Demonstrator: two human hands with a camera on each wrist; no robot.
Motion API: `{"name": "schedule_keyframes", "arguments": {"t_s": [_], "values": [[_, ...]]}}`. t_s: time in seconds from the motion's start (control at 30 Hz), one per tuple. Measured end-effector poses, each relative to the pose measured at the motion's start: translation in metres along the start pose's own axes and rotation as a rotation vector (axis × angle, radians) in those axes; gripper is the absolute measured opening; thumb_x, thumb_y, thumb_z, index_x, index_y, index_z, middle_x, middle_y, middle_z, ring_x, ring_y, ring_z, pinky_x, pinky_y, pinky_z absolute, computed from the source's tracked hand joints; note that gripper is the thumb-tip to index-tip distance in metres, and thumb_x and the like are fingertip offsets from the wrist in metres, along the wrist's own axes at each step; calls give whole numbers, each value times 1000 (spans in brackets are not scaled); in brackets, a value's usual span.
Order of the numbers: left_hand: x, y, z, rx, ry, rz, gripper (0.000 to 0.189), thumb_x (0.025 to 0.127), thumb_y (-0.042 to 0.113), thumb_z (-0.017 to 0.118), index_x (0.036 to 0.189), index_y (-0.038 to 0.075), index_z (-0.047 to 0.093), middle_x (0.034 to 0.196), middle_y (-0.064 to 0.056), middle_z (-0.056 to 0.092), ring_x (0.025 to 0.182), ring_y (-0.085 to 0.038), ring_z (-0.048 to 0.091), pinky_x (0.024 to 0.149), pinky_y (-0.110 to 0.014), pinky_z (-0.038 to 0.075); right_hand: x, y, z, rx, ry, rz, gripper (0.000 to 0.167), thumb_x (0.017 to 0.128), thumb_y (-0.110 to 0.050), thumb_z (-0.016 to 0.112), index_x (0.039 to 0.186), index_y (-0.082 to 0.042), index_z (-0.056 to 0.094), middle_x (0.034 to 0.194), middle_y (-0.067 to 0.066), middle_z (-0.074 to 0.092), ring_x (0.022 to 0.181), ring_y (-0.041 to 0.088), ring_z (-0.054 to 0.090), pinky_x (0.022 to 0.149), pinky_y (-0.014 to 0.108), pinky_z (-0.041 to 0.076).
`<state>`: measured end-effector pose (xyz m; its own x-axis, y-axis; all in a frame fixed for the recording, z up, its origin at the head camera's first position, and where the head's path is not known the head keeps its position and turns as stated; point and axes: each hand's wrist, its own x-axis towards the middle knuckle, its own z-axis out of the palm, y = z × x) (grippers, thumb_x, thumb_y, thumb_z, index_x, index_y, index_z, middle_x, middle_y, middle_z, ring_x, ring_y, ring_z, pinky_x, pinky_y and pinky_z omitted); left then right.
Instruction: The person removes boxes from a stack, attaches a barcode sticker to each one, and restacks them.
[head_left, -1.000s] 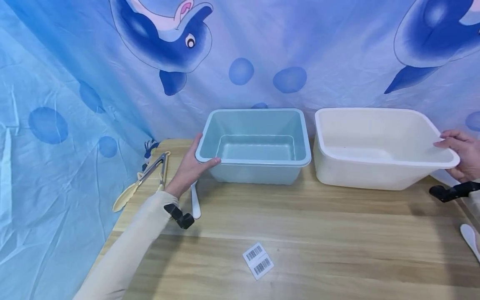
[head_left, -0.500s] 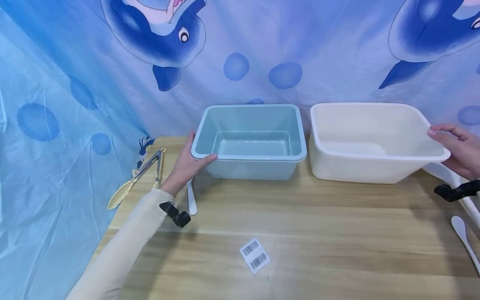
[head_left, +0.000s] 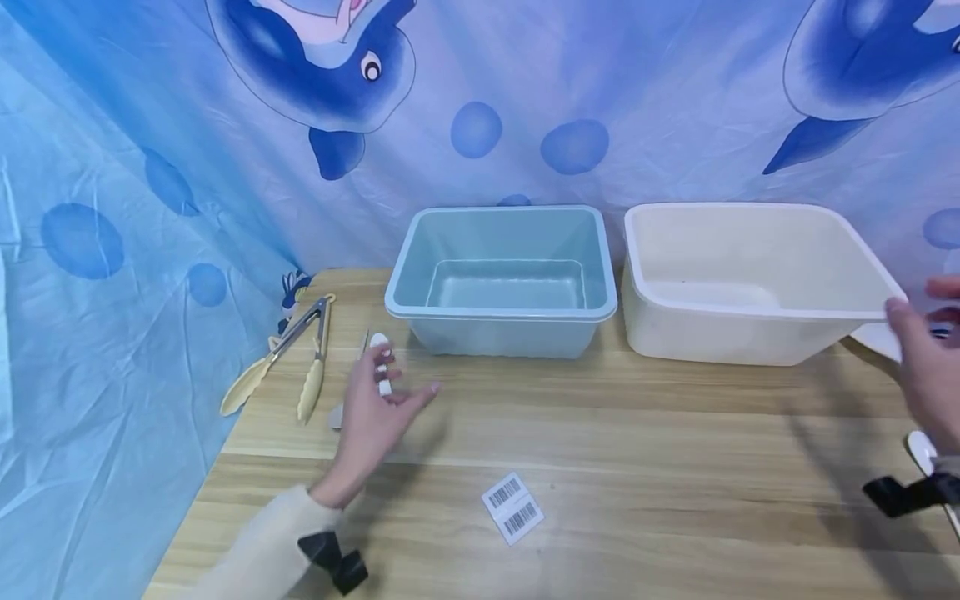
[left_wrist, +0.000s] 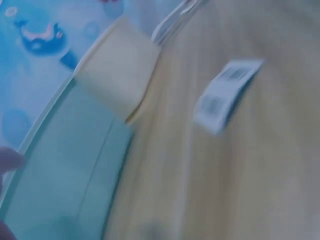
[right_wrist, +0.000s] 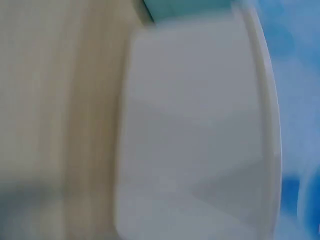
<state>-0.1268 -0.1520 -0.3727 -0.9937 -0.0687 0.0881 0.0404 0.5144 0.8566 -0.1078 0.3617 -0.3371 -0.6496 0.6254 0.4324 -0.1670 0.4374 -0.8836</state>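
My left hand (head_left: 375,421) is off the light teal basin (head_left: 502,335), in front of its left end, fingers loosely spread with nothing held. It overlaps a white-handled utensil (head_left: 380,341) lying on the table, partly hidden by the fingers. A thin grey utensil (head_left: 337,417) lies beside it. At the far right, my right hand (head_left: 930,383) is relaxed beside the right rim of the cream-white basin (head_left: 720,337), thumb tip overlapping the rim's corner. Both basins look empty inside. The left wrist view is blurred and shows the teal basin (left_wrist: 70,155); the right wrist view shows the white basin's wall (right_wrist: 190,115).
Tongs with cream tips (head_left: 312,383) lie at the table's left edge. A barcode label (head_left: 513,508) lies front centre on the wooden table (head_left: 637,467). A white spoon (head_left: 921,452) and a white plate-like piece (head_left: 877,338) lie at the right. A blue dolphin-print curtain (head_left: 525,75) hangs behind.
My left hand has let go of the teal basin's left rim and moved toward me. The right hand has released the white basin's rim and drawn back slightly. Both basins stay in place.
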Motion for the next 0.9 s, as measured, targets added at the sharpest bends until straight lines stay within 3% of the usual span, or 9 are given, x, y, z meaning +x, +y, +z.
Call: {"name": "schedule_keyframes", "arguments": {"t_s": [0.07,0.13,0.17,0.27,0.37,0.5,0.57,0.7,0.9], "values": [[-16,-1,5,20,-54,2,75,74,20,84,136,7,45,126,-12,54,107,-30,58,82,-33,56,-22,-3,7,266,-61,-121,36,83,12,57,113,-7,62,100,-7,58,84,1,52,75,10,42],[-31,-1,10,22,-145,7,67,74,20,83,131,6,51,119,-12,60,101,-27,62,79,-28,56,-43,-4,17,501,-193,-239,35,74,26,55,105,11,59,99,6,62,84,10,59,77,11,48],[-39,-2,13,22,-195,7,63,75,20,83,129,5,53,116,-13,62,98,-26,63,78,-27,56,-54,-6,21,546,-268,-237,38,72,30,54,107,16,56,100,7,64,85,11,62,77,12,50],[-61,-3,19,26,-338,3,56,77,21,81,124,1,57,107,-14,67,91,-23,67,76,-22,56,-88,-15,36,411,-450,-197,43,73,30,57,114,18,52,104,-2,68,88,6,67,74,12,53],[-80,-5,25,22,-454,-12,54,78,22,79,122,-1,58,105,-14,67,89,-19,67,75,-19,55,-120,-21,52,212,-625,-146,47,76,24,62,120,11,52,112,-9,64,93,3,67,74,14,55],[-95,-4,31,-32,-542,-44,53,78,21,78,121,-1,58,104,-13,66,89,-17,64,73,-18,55,-157,-22,76,166,-850,-144,45,78,13,70,119,4,55,111,7,65,92,9,68,75,22,58],[-99,-3,35,-69,-555,-63,52,78,19,78,121,-2,57,104,-15,66,90,-18,65,73,-17,55,-174,-23,86,178,-962,-113,42,79,7,71,118,3,56,107,16,67,91,15,69,75,24,59],[-101,-2,40,-154,-536,-84,51,80,13,76,121,-7,55,111,-21,65,96,-26,66,76,-20,56,-202,-27,102,147,-1134,-20,37,82,-3,72,116,-1,60,107,18,68,93,24,70,76,22,58],[-102,-4,45,-245,-523,-108,51,82,7,73,124,-12,53,115,-26,63,102,-32,66,81,-22,57,-225,-35,119,142,-1199,50,23,82,0,67,105,0,65,102,17,69,86,18,71,73,21,58]]}}
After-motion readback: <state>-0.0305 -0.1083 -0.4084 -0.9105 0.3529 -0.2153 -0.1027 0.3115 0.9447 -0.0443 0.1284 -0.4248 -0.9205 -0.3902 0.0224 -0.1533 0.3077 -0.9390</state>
